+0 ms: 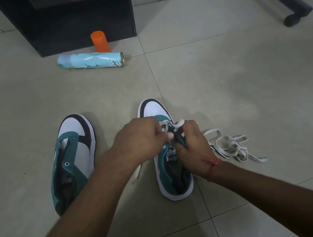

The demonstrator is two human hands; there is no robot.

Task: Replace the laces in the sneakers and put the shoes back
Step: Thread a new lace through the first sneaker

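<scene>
Both the left hand (140, 138) and right hand (191, 145) pinched the limp, light lace (178, 124) at the right sneaker (155, 110); it was best gripped near its tip.

The floor (224, 66) is smooth tile with a dull sheen and thin grout lines. The 2 sneakers, the left sneaker (74, 160) and the right sneaker (167, 168), have matt teal panels that look like suede, smooth white and dark panels like leather, and white rubbery soles. The white laces (228, 147) are flat woven cloth. The spray can (90, 60) is glossy pale-blue metal with a brassy rim. The orange cap (99, 41) looks like smooth matt plastic. The dark cabinet (72, 18) has a matt finish.
</scene>
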